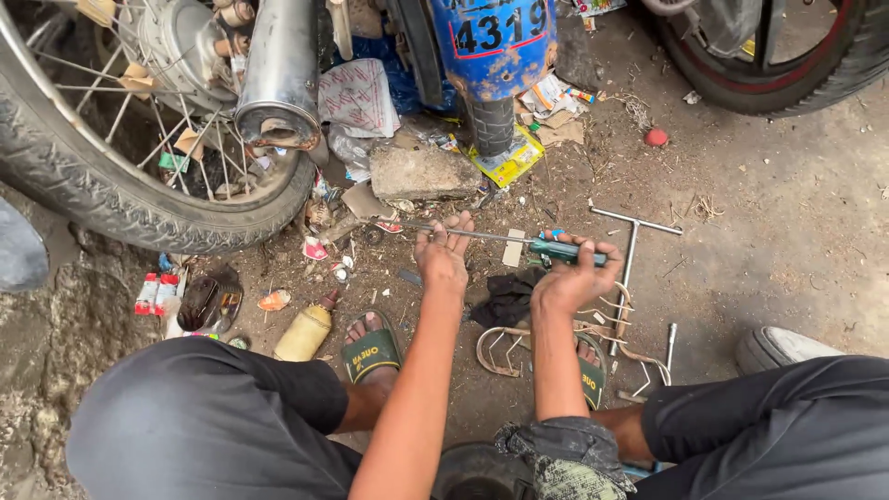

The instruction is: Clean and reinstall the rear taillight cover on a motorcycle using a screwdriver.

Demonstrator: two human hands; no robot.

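Glossy plastic-handled, metal-shafted screwdriver [519, 242]
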